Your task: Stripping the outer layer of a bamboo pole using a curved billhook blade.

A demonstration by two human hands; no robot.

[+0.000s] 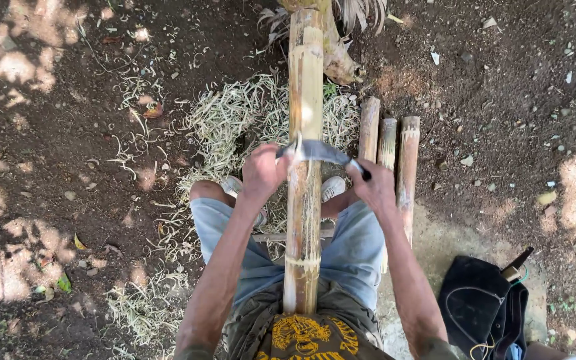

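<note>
Bamboo pole (305,100) lying between the knees, curved blade (319,152) across it, left hand (263,172) and right hand (375,187) each gripping a blade end, shavings (235,117) beyond

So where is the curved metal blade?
In the head view, the curved metal blade lies across the long yellow bamboo pole near the picture's middle, gripped by the left hand and right hand, above the person's knees.

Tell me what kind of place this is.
Probably an outdoor yard used for bamboo work: bare soil in dappled shade, pale shavings heaped on it, and cut bamboo pieces beside the bamboo pole both hands scrape with a blade.
</note>
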